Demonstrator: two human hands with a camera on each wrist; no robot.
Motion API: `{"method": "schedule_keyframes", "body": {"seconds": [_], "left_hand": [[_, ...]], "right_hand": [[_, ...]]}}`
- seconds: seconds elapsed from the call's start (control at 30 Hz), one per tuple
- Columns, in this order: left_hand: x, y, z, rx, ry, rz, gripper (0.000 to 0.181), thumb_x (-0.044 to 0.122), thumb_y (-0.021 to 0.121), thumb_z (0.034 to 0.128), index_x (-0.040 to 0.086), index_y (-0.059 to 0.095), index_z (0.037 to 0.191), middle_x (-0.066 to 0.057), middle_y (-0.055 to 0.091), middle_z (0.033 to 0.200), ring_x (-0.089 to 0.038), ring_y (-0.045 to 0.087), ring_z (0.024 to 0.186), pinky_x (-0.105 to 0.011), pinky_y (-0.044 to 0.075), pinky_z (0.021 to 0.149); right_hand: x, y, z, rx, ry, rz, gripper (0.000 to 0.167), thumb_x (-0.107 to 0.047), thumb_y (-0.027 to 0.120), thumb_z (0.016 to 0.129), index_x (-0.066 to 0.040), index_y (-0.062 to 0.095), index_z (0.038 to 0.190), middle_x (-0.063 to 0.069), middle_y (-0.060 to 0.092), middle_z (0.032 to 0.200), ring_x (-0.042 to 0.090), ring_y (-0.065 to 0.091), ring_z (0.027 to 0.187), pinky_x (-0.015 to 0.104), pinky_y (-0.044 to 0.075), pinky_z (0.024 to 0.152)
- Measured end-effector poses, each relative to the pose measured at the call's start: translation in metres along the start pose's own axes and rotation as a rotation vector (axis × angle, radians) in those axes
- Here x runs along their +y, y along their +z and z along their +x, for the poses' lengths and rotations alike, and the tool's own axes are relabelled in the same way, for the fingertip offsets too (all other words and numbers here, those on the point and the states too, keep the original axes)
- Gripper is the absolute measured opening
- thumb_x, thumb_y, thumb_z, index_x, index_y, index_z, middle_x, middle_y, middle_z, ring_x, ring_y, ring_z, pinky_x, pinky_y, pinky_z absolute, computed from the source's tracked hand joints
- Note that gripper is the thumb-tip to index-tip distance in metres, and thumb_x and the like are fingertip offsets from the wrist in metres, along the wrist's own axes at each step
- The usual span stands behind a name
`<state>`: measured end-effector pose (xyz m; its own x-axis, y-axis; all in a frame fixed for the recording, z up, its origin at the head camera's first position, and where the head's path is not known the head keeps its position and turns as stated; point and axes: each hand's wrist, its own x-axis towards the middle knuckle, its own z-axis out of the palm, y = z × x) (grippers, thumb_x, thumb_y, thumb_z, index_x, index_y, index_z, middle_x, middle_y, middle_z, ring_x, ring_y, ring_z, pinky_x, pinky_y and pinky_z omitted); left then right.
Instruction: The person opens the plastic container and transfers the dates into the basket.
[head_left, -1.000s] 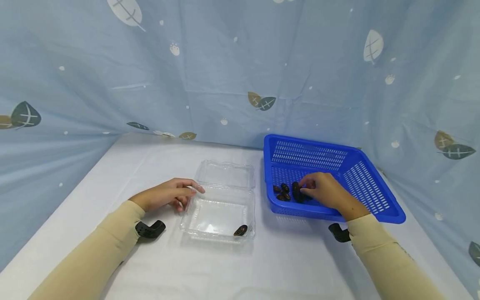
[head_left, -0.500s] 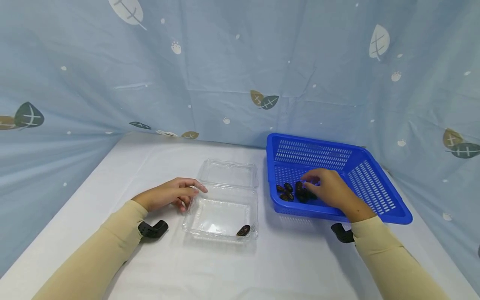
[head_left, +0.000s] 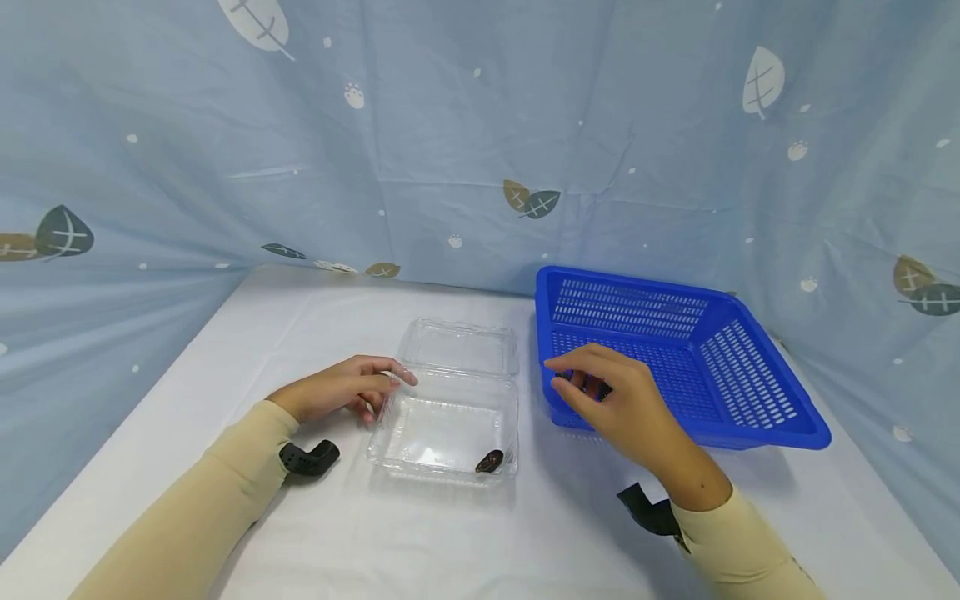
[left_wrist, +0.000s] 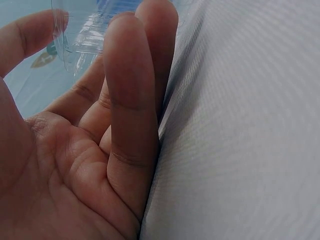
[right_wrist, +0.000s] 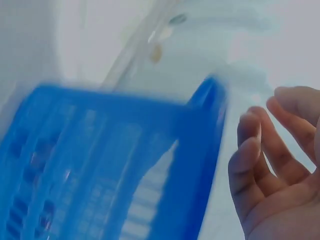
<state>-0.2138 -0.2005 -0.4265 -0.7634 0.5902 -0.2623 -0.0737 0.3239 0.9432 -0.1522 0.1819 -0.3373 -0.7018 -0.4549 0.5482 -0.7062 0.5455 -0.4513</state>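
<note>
A clear plastic clamshell box (head_left: 442, 377) lies unfolded on the table, with one dark brown date (head_left: 490, 461) in its near right corner. My left hand (head_left: 345, 387) rests at its left side, thumb and forefinger touching the rim and the other fingers loosely bent. In the left wrist view the fingers (left_wrist: 131, 90) lie against the white cloth. Over the left front of the blue basket (head_left: 682, 293) is my right hand (head_left: 618, 400), its fingers curved and apart from the thumb. In the right wrist view nothing shows between its fingers (right_wrist: 245, 155). It hides most of the dates (head_left: 604, 390) in the basket.
A white cloth (head_left: 322, 533) covers the table. Behind and at the sides hangs a blue curtain (head_left: 420, 125) with a leaf pattern, close to the basket's far rim. Black wrist mounts (head_left: 309, 458) jut out below each hand.
My right hand has moved left and toward me, from among the dates inside the basket to its front left rim. The left hand stays by the box. The camera view has shifted slightly.
</note>
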Motion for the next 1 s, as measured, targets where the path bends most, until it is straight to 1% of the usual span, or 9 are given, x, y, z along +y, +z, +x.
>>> {"method": "schedule_keyframes", "body": {"seconds": [0.1,0.17,0.33,0.5,0.57,0.63,0.8,0.87,1.0], "left_hand": [[0.001,0.001,0.000,-0.004,0.004,-0.002,0.039,0.033,0.054,0.1032,0.010,0.058,0.135,-0.007,0.055,0.075,-0.014,0.055,0.067,-0.026,0.054,0.065],[0.002,0.001,0.000,-0.004,0.004,-0.002,0.039,0.034,0.055,0.1031,0.010,0.058,0.134,-0.007,0.055,0.074,-0.014,0.055,0.066,-0.026,0.054,0.065],[0.002,0.001,0.001,-0.002,-0.003,-0.001,0.039,0.034,0.055,0.1028,0.011,0.059,0.134,-0.007,0.055,0.073,-0.015,0.055,0.066,-0.027,0.055,0.065],[0.002,0.002,0.002,-0.001,-0.002,-0.001,0.039,0.033,0.055,0.1028,0.010,0.059,0.134,-0.007,0.055,0.073,-0.014,0.055,0.066,-0.027,0.055,0.064],[0.001,0.002,0.003,0.001,-0.004,-0.001,0.038,0.033,0.055,0.1029,0.011,0.059,0.134,-0.007,0.055,0.073,-0.014,0.055,0.066,-0.027,0.055,0.064],[0.001,0.002,0.003,0.002,-0.003,-0.003,0.038,0.033,0.056,0.1028,0.011,0.059,0.134,-0.006,0.055,0.073,-0.015,0.056,0.066,-0.027,0.055,0.065],[0.003,0.002,0.001,0.007,-0.002,-0.006,0.039,0.034,0.055,0.1032,0.011,0.058,0.134,-0.006,0.057,0.075,-0.014,0.056,0.067,-0.026,0.055,0.064],[0.003,0.002,0.001,0.009,0.001,-0.002,0.039,0.033,0.054,0.1035,0.009,0.058,0.135,-0.007,0.057,0.075,-0.014,0.056,0.066,-0.026,0.054,0.063],[0.002,0.002,0.000,0.009,-0.001,0.001,0.038,0.032,0.053,0.1039,0.010,0.058,0.134,-0.007,0.059,0.075,-0.015,0.058,0.067,-0.026,0.055,0.063]], "right_hand": [[-0.012,0.009,-0.003,-0.026,-0.056,0.074,0.026,0.004,0.076,0.084,-0.011,0.076,0.105,-0.003,0.066,0.090,0.003,0.052,0.068,0.018,0.050,0.056],[-0.019,0.016,-0.005,-0.060,-0.062,0.102,0.026,0.003,0.076,0.085,-0.012,0.076,0.107,-0.001,0.069,0.093,0.002,0.053,0.068,0.019,0.051,0.056],[-0.031,0.034,-0.009,-0.186,-0.006,0.091,0.023,-0.007,0.077,0.087,-0.016,0.075,0.109,0.000,0.071,0.101,-0.002,0.052,0.065,0.017,0.050,0.055],[-0.033,0.051,-0.013,-0.341,0.082,0.046,0.020,-0.014,0.076,0.090,-0.017,0.076,0.110,-0.004,0.071,0.108,-0.003,0.048,0.060,0.015,0.048,0.053],[-0.032,0.055,-0.014,-0.405,0.104,0.013,0.019,-0.016,0.075,0.091,-0.017,0.076,0.110,-0.004,0.071,0.109,-0.002,0.051,0.062,0.015,0.048,0.055],[-0.030,0.058,-0.015,-0.455,0.115,-0.013,0.018,-0.017,0.074,0.092,-0.016,0.076,0.110,-0.004,0.071,0.109,0.002,0.058,0.071,0.016,0.051,0.060],[-0.026,0.062,-0.010,-0.532,0.152,-0.016,0.016,-0.015,0.070,0.094,-0.015,0.077,0.108,-0.004,0.073,0.107,0.012,0.067,0.100,0.028,0.058,0.082],[-0.024,0.065,-0.007,-0.570,0.170,-0.002,0.017,-0.013,0.069,0.094,-0.014,0.077,0.109,-0.003,0.074,0.106,0.013,0.067,0.099,0.032,0.057,0.086],[-0.021,0.069,0.001,-0.666,0.185,0.010,0.018,-0.010,0.067,0.093,-0.013,0.077,0.107,-0.002,0.074,0.103,0.010,0.065,0.090,0.028,0.054,0.080]]}}
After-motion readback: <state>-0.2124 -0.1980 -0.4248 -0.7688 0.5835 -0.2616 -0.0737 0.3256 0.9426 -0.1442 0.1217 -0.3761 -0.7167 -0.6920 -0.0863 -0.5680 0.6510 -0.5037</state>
